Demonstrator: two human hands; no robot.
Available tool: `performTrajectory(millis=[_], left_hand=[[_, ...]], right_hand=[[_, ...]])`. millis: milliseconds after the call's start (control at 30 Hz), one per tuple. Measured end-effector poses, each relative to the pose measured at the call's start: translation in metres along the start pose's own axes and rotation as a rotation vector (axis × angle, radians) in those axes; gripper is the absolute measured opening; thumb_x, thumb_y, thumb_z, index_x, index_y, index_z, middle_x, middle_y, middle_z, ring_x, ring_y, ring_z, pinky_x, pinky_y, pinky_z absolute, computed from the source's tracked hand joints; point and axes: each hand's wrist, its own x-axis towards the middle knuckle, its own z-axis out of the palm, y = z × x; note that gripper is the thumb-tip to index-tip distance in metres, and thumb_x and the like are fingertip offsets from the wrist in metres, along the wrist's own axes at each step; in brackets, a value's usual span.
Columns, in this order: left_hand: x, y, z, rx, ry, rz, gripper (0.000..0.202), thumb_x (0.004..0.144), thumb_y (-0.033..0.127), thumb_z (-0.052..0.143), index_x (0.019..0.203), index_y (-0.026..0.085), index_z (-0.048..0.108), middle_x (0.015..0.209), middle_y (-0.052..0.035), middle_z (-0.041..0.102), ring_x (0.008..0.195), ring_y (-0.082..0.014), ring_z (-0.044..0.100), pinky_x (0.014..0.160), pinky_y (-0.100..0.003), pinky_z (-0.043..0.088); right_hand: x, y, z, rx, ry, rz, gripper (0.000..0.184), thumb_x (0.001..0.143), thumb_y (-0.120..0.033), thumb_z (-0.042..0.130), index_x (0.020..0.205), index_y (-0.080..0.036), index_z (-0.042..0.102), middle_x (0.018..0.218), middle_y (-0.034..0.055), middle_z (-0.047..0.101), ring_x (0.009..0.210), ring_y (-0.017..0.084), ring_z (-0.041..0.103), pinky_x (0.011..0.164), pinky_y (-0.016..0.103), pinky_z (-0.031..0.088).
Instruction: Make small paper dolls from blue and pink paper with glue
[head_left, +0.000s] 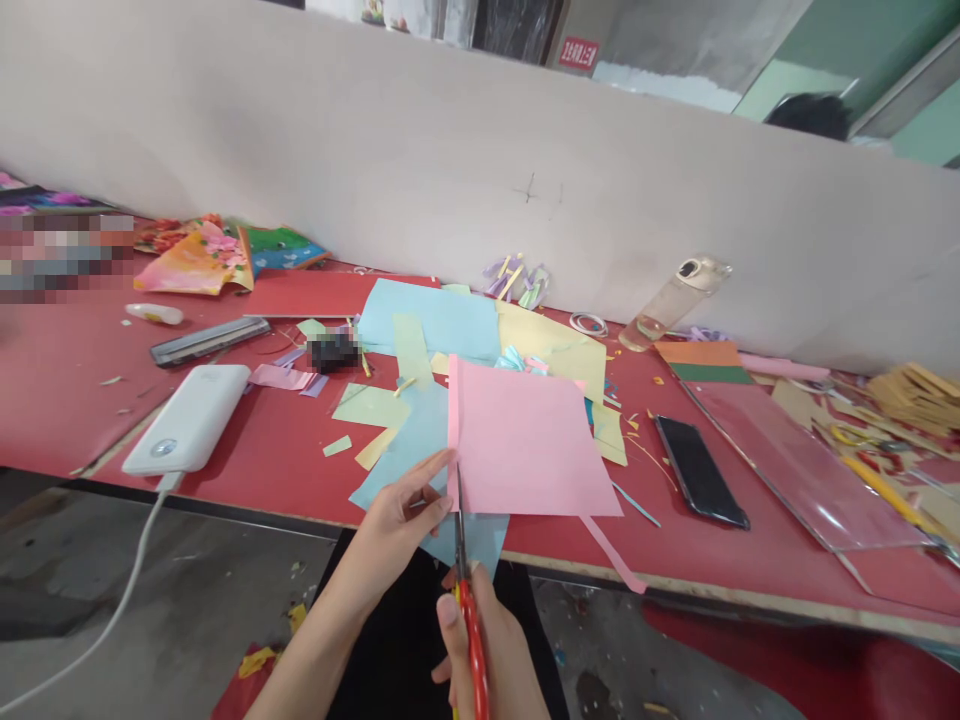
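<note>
A pink sheet of paper [532, 440] lies near the front edge of the red table. My right hand [487, 640] grips red-handled scissors [471, 630], whose blades point away from me along the sheet's left side. A narrow strip [453, 400] runs up that side, left of the blades. My left hand [405, 515] pinches the strip's near end between thumb and fingers. Beneath the pink sheet are light blue paper [412, 450] and other coloured pieces. A loose pink strip [615, 555] hangs over the table edge.
A white power bank [187, 420] with a cable sits left. To the right lie a black phone [701, 470] and a clear-covered folder [795, 450]. A bottle [671, 305] leans against the white partition [420, 160]. Paper scraps [375, 405] are scattered around the sheet.
</note>
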Motion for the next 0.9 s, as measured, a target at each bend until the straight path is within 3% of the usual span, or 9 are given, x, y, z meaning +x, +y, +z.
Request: performTrajectory(millis=[233, 433, 600, 767, 900], left_hand=[[-0.0013, -0.0021, -0.0007, -0.019, -0.012, 0.008, 0.058, 0.086, 0.033, 0.066, 0.142, 0.022, 0.058, 0.089, -0.0034, 0.064, 0.064, -0.0118, 0.046, 0.065, -0.027, 0.046], [-0.0019, -0.0033, -0.001, -0.011, -0.003, -0.004, 0.057, 0.086, 0.031, 0.066, 0.142, 0.022, 0.058, 0.087, -0.0036, 0.064, 0.064, -0.012, 0.048, 0.066, -0.028, 0.048], [-0.0032, -0.003, -0.0016, -0.009, -0.014, -0.01, 0.055, 0.089, 0.03, 0.064, 0.143, 0.023, 0.057, 0.088, -0.0038, 0.064, 0.066, -0.0124, 0.048, 0.067, -0.027, 0.048], [-0.0021, -0.0045, -0.0015, -0.01, -0.016, -0.005, 0.056, 0.087, 0.031, 0.065, 0.142, 0.022, 0.058, 0.09, -0.0036, 0.065, 0.064, -0.0118, 0.048, 0.066, -0.027, 0.048], [-0.0014, -0.0085, -0.002, -0.009, -0.031, -0.009, 0.057, 0.088, 0.031, 0.065, 0.143, 0.023, 0.056, 0.097, -0.0053, 0.067, 0.066, -0.0121, 0.049, 0.067, -0.027, 0.049]], right_hand=[[0.0022, -0.0025, -0.0053, 0.065, -0.043, 0.005, 0.068, 0.092, -0.078, 0.022, 0.096, -0.021, 0.06, 0.057, 0.0024, 0.06, 0.042, 0.017, 0.063, 0.046, 0.02, 0.052], [0.0025, -0.0038, -0.0038, 0.094, -0.058, 0.057, 0.069, 0.091, -0.08, 0.021, 0.095, -0.021, 0.056, 0.071, 0.0046, 0.064, 0.045, 0.015, 0.064, 0.036, 0.016, 0.047], [0.0013, -0.003, -0.0035, 0.122, -0.054, 0.065, 0.064, 0.092, -0.078, 0.025, 0.092, -0.021, 0.055, 0.068, 0.0026, 0.061, 0.041, 0.012, 0.059, 0.035, 0.016, 0.046], [0.0003, -0.0052, -0.0035, 0.139, -0.035, 0.049, 0.064, 0.093, -0.077, 0.025, 0.093, -0.021, 0.058, 0.07, 0.0048, 0.063, 0.049, 0.016, 0.065, 0.035, 0.016, 0.045], [0.0011, -0.0074, -0.0051, 0.134, -0.027, 0.046, 0.063, 0.094, -0.075, 0.025, 0.092, -0.021, 0.058, 0.064, 0.0024, 0.061, 0.041, 0.013, 0.06, 0.035, 0.017, 0.045]])
